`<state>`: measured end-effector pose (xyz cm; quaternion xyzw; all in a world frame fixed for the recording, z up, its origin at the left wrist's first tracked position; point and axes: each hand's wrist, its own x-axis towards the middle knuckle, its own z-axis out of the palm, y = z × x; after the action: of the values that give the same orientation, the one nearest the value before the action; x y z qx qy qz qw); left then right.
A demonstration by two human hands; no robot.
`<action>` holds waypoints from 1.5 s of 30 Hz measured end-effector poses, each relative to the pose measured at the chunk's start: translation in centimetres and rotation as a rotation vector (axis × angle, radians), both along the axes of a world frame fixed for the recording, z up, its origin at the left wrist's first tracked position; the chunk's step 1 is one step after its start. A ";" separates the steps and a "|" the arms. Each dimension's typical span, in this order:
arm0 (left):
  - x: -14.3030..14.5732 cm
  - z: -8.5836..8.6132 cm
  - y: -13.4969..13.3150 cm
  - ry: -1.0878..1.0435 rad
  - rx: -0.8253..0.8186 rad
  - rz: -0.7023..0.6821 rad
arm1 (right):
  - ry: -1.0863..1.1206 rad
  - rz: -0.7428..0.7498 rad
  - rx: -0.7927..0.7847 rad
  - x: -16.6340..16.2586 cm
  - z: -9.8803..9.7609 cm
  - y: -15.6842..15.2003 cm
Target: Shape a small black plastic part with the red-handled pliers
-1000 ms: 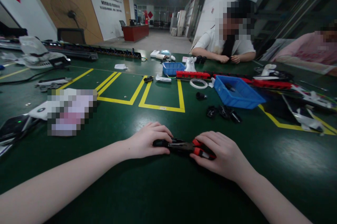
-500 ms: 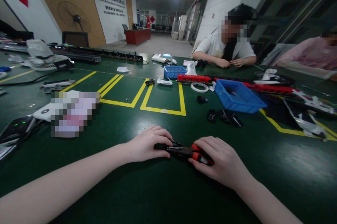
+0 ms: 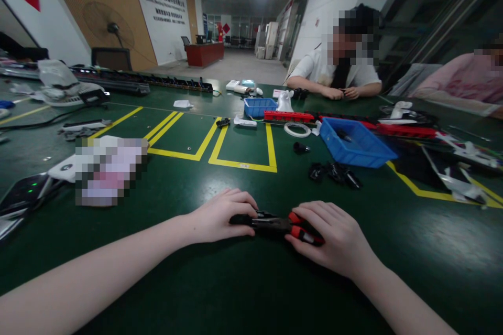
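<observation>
My right hand (image 3: pixel 334 238) is closed round the red-and-black handles of a pair of pliers (image 3: pixel 275 224), whose dark jaws point left. Between thumb and fingers, my left hand (image 3: pixel 226 217) grips a small black part (image 3: pixel 241 219). The jaws meet this part at its right end; whether they clamp it cannot be made out. Both hands are low over the green table (image 3: pixel 220 282), near its front.
Beyond my right hand lie several black parts (image 3: pixel 334 172) and a blue bin (image 3: pixel 356 143). A smaller blue bin (image 3: pixel 260 107) and a white ring (image 3: pixel 297 129) are farther back. A phone (image 3: pixel 113 172) lies at left. A co-worker (image 3: pixel 334 78) sits across the table.
My right hand and the pliers have shifted slightly to the right. The left hand stays in place with the black part.
</observation>
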<state>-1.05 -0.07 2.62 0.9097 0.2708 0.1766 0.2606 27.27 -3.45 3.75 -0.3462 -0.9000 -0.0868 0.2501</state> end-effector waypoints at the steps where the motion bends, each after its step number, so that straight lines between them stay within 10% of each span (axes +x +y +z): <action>1: 0.0 0.0 0.0 0.005 -0.004 0.000 | 0.008 -0.002 0.004 0.0 0.0 0.0; 45: -0.1 0.1 -0.2 -0.018 0.013 0.000 | -0.006 -0.003 -0.029 -0.2 0.2 -0.1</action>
<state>-1.12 -0.22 2.72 0.9097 0.2675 0.1865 0.2572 27.07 -3.51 3.92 -0.3507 -0.9015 -0.0751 0.2421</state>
